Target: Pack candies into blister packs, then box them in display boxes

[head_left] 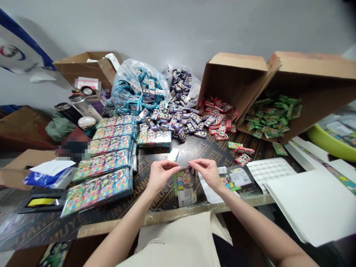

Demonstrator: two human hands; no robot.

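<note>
The left hand (160,176) and right hand (207,174) pinch a thin clear strip (178,163).
Head view: each hand grips the smooth strip between finger and thumb, though it is so see-through that it is hard to be sure. A flat paper card (185,187) lies just below, on a black board (191,148) with gold letters. Shiny foil packs (105,167) lie in long rows to the left. Behind, a soft plastic bag (139,89) bulges with blue packs beside brown cardboard boxes (233,81).
</note>
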